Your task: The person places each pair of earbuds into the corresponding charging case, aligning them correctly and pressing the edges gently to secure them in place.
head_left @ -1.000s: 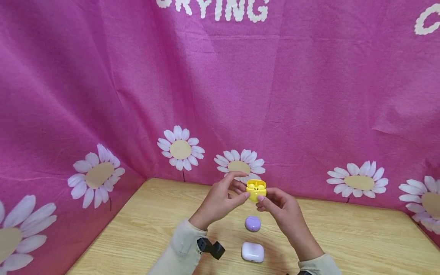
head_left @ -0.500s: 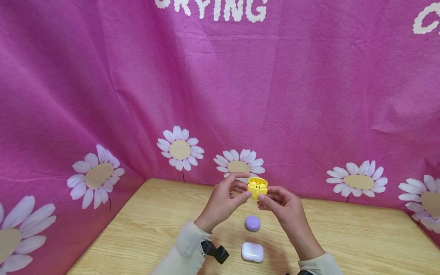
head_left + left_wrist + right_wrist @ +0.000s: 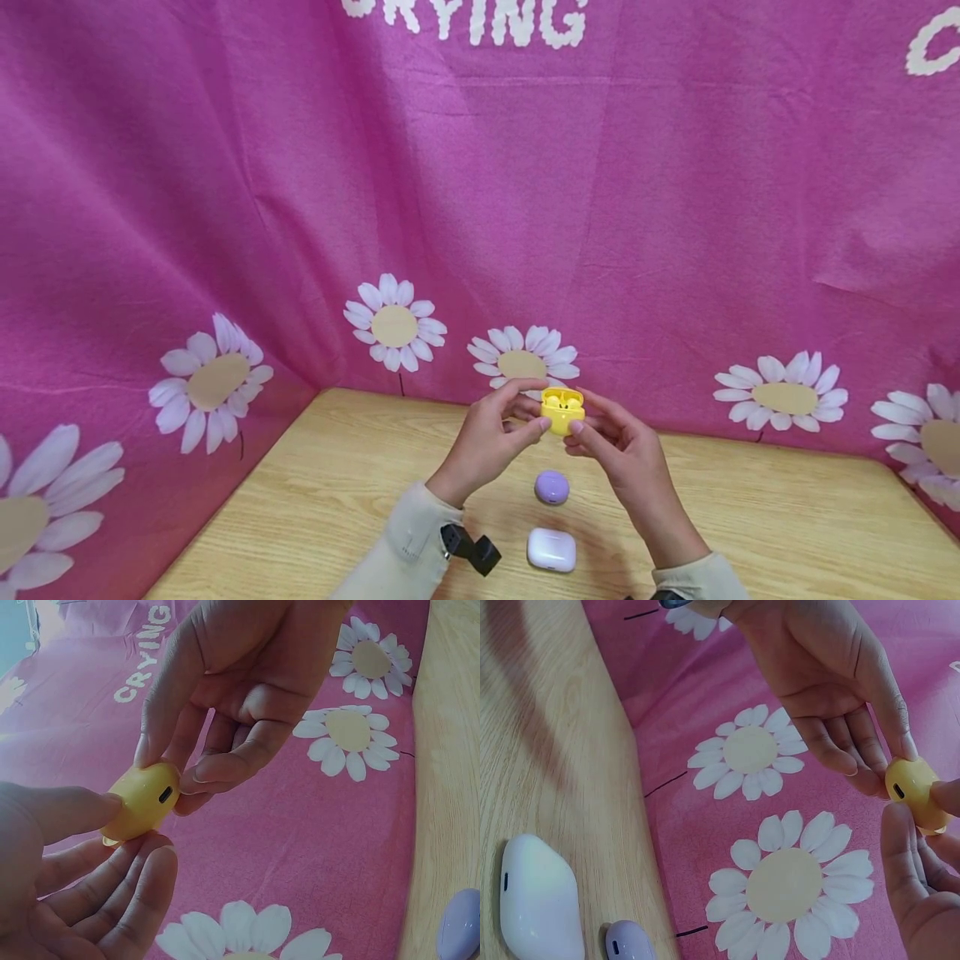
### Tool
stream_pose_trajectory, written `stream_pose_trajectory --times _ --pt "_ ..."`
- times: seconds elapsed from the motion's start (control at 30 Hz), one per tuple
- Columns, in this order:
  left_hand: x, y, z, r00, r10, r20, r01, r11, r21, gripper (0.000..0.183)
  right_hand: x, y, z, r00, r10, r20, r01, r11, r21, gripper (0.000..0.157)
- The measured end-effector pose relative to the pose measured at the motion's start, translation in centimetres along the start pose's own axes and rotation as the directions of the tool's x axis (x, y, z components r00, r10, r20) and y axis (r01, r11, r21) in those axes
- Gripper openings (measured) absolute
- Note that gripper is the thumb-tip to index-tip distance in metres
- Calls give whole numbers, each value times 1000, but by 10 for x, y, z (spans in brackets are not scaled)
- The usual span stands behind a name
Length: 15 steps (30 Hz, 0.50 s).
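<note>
A yellow earbud case (image 3: 562, 420) is held up above the table, its lid raised and yellow earbuds (image 3: 573, 403) sitting inside. My left hand (image 3: 486, 437) pinches its left side, thumb at the front. On the other side, my right hand (image 3: 628, 450) holds the case with its thumb low at the front corner and its index finger up beside the lid. The left wrist view shows the underside of the yellow case (image 3: 142, 796) with a dark charging port, between both hands. In the right wrist view, fingertips of both hands meet on the yellow case (image 3: 911, 784).
A purple earbud case (image 3: 552, 487) lies on the wooden table (image 3: 315, 500) below the hands. Nearer to me is a white earbud case (image 3: 551, 550), its lid down. Behind the table hangs a pink cloth (image 3: 675, 250) printed with daisies.
The yellow case has shifted slightly right and up, and the left hand has followed it. The right index finger has risen to the right edge of the lid.
</note>
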<state>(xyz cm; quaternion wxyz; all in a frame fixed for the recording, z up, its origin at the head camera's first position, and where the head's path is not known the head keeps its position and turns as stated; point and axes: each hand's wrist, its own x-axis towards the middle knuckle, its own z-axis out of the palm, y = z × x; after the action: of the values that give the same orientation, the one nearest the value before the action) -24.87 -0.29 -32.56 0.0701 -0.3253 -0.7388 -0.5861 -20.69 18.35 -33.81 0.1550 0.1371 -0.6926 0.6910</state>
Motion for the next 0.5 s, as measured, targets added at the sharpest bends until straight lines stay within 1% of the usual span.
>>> stream_pose_trajectory --times 0.23,0.5 --pt "0 1 -1 1000 -4 -2 4 1000 22 40 -1 0 0 1000 -20 5 20 1000 -17 44" --pt "0 -1 0 1000 -1 -1 1 1000 19 38 -1 0 1 1000 -24 4 24 999 -26 43"
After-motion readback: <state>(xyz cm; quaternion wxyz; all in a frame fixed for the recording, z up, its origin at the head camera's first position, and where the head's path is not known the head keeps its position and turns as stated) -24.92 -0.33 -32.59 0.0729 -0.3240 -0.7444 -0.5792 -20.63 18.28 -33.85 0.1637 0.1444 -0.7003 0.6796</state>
